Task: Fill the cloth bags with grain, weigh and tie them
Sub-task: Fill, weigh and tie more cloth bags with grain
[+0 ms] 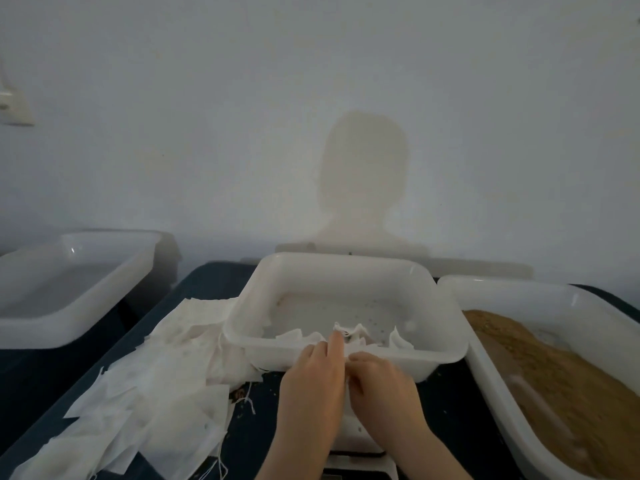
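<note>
A white plastic tub point(346, 268) stands in the middle, resting on a white scale point(360, 462) that is mostly hidden under it. Inside its near wall sits a small white cloth bag point(349, 330) with its crumpled top sticking up. My left hand point(313, 379) and my right hand point(379, 379) meet at the tub's near rim, both pinching the bag's top. My left forefinger points up along the bag. Other white cloth pieces point(401, 341) lie in the tub beside it. A tray of brown grain point(561, 372) is at the right.
A heap of flat white cloth bags point(162, 393) with loose strings lies on the dark table at the left. An empty white tub point(69, 282) stands at the far left. A pale wall rises right behind the tubs. Scattered grains dot the table.
</note>
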The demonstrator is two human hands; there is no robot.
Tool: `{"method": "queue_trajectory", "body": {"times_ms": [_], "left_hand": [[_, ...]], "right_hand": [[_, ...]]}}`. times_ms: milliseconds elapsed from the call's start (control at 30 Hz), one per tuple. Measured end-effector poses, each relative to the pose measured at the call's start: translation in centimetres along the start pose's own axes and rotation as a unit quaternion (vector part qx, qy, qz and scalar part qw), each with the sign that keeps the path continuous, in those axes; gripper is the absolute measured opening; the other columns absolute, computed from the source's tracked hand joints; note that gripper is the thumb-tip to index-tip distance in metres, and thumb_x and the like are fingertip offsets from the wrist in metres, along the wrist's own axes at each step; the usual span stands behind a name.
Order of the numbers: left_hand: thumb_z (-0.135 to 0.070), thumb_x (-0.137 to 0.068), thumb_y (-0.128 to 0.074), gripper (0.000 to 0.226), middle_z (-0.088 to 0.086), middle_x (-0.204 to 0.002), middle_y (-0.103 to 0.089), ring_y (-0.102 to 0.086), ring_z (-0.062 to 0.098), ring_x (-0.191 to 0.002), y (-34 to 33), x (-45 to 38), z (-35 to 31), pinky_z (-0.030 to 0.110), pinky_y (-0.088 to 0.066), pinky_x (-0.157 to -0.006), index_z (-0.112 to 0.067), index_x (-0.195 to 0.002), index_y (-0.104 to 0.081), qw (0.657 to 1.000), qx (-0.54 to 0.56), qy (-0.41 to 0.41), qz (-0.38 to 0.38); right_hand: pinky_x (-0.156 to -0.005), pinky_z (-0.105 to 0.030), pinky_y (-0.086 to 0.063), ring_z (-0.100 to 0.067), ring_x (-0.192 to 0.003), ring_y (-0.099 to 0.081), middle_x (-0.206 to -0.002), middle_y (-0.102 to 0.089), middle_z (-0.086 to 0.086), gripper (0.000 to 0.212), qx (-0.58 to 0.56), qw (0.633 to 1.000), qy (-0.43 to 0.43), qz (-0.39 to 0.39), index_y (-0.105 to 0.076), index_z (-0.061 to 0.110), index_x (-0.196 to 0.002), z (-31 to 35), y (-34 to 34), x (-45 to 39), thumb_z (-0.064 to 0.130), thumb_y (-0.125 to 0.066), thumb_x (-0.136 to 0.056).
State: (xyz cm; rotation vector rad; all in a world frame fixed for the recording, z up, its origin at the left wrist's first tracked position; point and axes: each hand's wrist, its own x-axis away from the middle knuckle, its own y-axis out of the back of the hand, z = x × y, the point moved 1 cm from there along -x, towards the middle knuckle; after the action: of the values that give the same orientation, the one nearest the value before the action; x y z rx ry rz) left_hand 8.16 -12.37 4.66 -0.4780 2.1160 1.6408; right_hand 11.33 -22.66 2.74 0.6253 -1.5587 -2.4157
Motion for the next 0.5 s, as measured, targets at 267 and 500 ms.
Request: {"method": "queue_trajectory", "body": {"times_ms": [267,500], "left_hand": [[-0.030,-0.094,-0.050,0.014,-0.018,-0.070,-0.046,-0.048,-0.003,-0.066,-1.5,-0.2,-0.6,0.006,-0.037,-0.063,-0.035,-0.104,-0.042,0.982,0.187,-0.023,0.032],[-0.051,-0.074,-0.065,0.047,-0.032,-0.113,-0.048,-0.042,-0.013,-0.109,-1.1,-0.8,0.2,0.004,-0.032,-0.089,-0.054,-0.111,-0.037,0.941,0.308,-0.067,0.121]], "right_hand": [[-0.066,-0.025,-0.049,-0.008,-0.064,-0.057,-0.074,-0.066,0.001,0.025,-0.155,0.983,-0.063,0.073,-0.060,0.023,-0.068,-2.2,0.5,0.7,0.019,-0.049,-0.090],[-0.071,-0.017,-0.051,0.004,-0.069,-0.060,-0.068,-0.064,0.022,0.014,-0.170,0.984,-0.021,0.050,-0.072,0.031,-0.081,-4.5,2.5,0.6,0.020,-0.064,-0.086]]}}
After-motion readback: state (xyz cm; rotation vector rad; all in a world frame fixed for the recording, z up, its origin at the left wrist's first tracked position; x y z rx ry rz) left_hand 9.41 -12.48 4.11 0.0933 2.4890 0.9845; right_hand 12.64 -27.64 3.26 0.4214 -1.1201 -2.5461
